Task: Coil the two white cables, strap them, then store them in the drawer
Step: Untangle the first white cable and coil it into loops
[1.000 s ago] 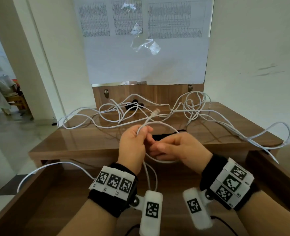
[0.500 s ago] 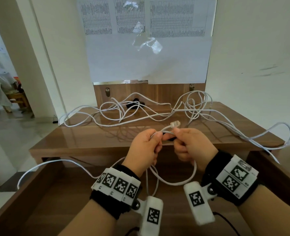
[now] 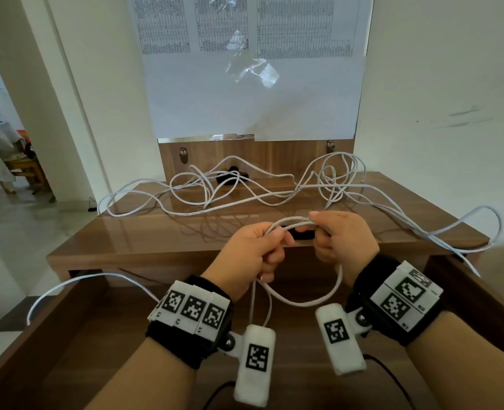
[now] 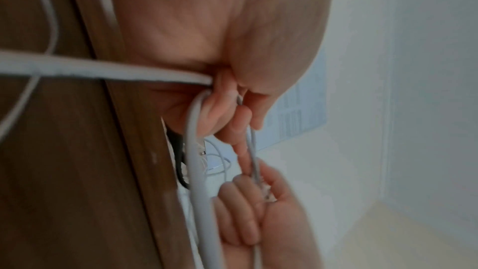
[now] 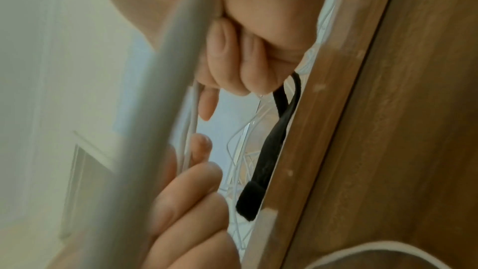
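Two white cables (image 3: pixel 233 202) sprawl in loose tangles over the brown tabletop (image 3: pixel 144 232). Both hands hold one cable above the open drawer (image 3: pixel 76 344), just in front of the table's edge. My left hand (image 3: pixel 253 250) grips it, fingers curled round the strands (image 4: pixel 196 146). My right hand (image 3: pixel 342 235) pinches the same cable, thumb on top; a loop (image 3: pixel 301 300) hangs below between the hands. A black strap (image 3: pixel 304 234) lies on the table edge behind the hands, clearer in the right wrist view as a strap (image 5: pixel 269 146). Another black strap (image 3: pixel 231 176) sits at the back under the cables.
The drawer's wooden sides (image 3: pixel 481 294) flank my forearms. One cable end (image 3: pixel 67 287) droops over the drawer's left side, another (image 3: pixel 481 229) off the table's right corner. A wall with a paper sheet (image 3: pixel 253 66) stands behind; an open doorway (image 3: pixel 5 173) is at the left.
The hands rose and drew apart; the connector end that stuck up between them is now tucked into the right hand, and a fresh loop hangs below both hands.
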`<control>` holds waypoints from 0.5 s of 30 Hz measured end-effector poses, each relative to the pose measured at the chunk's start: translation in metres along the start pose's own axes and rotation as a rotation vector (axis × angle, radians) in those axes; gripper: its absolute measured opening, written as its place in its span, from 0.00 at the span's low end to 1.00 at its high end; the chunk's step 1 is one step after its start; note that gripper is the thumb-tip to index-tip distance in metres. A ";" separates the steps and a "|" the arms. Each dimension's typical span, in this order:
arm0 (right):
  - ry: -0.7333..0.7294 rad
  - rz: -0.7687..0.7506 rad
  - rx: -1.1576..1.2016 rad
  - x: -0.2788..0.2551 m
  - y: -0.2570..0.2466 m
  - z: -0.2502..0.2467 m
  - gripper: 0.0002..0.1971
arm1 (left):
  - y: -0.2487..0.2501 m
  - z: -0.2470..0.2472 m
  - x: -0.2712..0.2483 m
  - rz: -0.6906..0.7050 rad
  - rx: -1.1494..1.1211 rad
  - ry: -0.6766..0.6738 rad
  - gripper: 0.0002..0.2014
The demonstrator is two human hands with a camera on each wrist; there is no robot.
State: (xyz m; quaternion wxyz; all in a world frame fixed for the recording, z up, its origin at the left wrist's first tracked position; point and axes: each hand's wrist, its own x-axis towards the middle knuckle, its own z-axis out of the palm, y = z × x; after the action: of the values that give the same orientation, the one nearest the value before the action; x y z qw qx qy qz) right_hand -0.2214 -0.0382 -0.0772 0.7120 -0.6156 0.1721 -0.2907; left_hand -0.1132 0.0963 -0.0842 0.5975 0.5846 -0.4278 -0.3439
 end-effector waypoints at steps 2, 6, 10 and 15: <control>-0.048 -0.012 0.038 0.001 -0.001 -0.004 0.16 | 0.000 0.000 0.000 0.008 -0.158 -0.004 0.13; -0.193 0.005 0.124 0.001 -0.002 -0.007 0.14 | 0.003 -0.011 0.000 -0.010 -0.427 0.076 0.12; -0.408 0.066 -0.018 -0.003 -0.004 -0.010 0.13 | 0.004 -0.018 0.000 0.013 -0.368 0.182 0.14; -0.591 0.201 -0.260 -0.003 -0.003 -0.016 0.13 | -0.001 -0.013 0.000 0.133 0.294 0.207 0.16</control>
State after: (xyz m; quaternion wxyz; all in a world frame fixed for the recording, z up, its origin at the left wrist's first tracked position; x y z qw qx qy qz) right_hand -0.2338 -0.0486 -0.0776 0.6717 -0.7389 0.0536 -0.0034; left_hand -0.1009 0.1014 -0.0845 0.5678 0.6684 -0.4473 -0.1755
